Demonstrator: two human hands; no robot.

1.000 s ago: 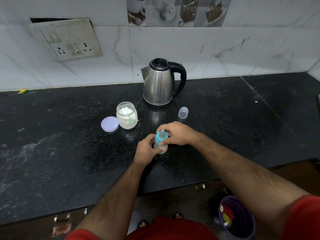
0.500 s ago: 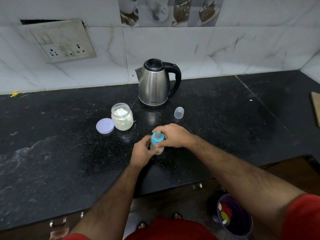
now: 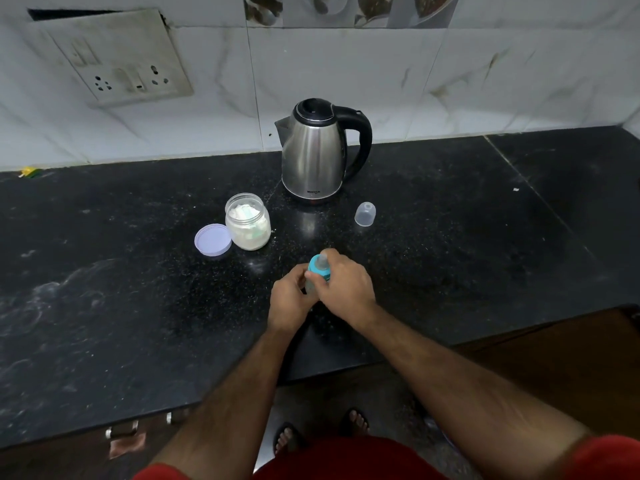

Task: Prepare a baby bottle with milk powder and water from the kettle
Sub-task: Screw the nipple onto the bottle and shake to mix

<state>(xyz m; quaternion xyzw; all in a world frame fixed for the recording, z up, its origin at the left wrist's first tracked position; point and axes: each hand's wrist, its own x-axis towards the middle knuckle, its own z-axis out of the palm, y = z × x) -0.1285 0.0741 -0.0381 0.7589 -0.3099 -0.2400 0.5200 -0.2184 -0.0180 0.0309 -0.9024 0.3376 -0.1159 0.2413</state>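
Observation:
A small baby bottle [image 3: 317, 268] with a blue collar and clear teat stands on the black counter [image 3: 450, 258] near its front edge. My left hand [image 3: 291, 299] grips its body from the left. My right hand [image 3: 346, 285] is closed over the blue collar from the right. Most of the bottle is hidden by my fingers. Behind it stand a steel kettle [image 3: 317, 154] with a black handle, an open jar of white milk powder [image 3: 247, 221], its lilac lid [image 3: 212, 239] and the bottle's clear cap [image 3: 365, 213].
A tiled wall with a socket plate [image 3: 117, 60] runs behind the counter. Wooden drawers with metal handles [image 3: 121, 433] sit below the counter edge. My sandalled feet [image 3: 322, 429] are on the floor.
My right hand has turned around the blue collar, wrist swinging toward me. The bottle stays in place between both hands. My view has tilted down and shifted slightly.

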